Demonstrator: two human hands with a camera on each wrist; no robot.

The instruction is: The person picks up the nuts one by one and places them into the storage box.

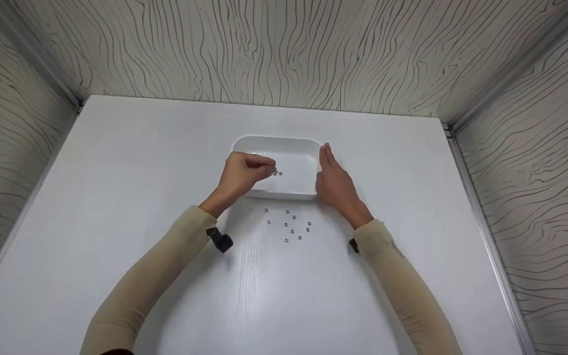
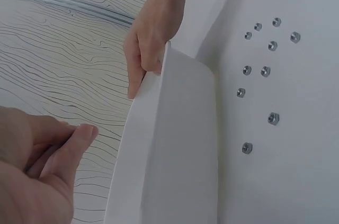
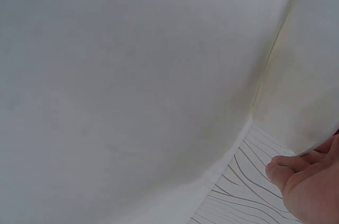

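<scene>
A white plastic box stands open-topped on the table. Over its left part, my left hand brings thumb and fingertips together. A small metal hex nut shows right at those fingertips, and a few nuts lie on the box floor just below. In the left wrist view the pinched left hand hides what is between its fingertips. At the box's right end, my right hand holds the wall, thumb at the rim and fingers stretched along the outside. Several loose nuts are scattered on the table in front of the box.
The white tabletop runs around the box on all sides. Wood-grain patterned panels rise behind it and at both sides, with metal rails along the side edges.
</scene>
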